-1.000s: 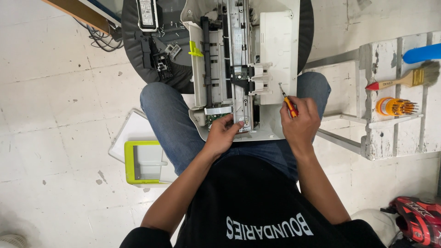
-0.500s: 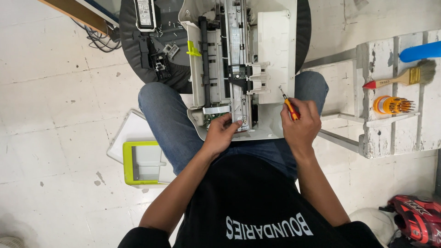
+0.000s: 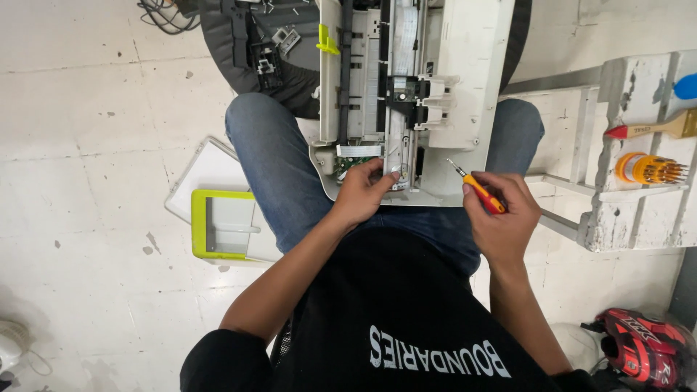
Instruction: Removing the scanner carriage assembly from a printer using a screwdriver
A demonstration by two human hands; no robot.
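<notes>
You have the opened printer [image 3: 465, 94] resting across your thighs, its near edge toward your belly, so the bared mechanism sits right under your eyes and both hands reach it without stretching. Your left hand [image 3: 363, 192] lies curled on the near edge with its fingertips pressed down by the small circuit board [image 3: 347, 161], seemingly to steady the printer on your lap; it grips nothing. Your right hand [image 3: 501, 218] is closed around a small orange screwdriver [image 3: 475, 187], the tip angled up and left over the white casing. A white and green tray [image 3: 225, 225] lies on the floor beside your left knee.
</notes>
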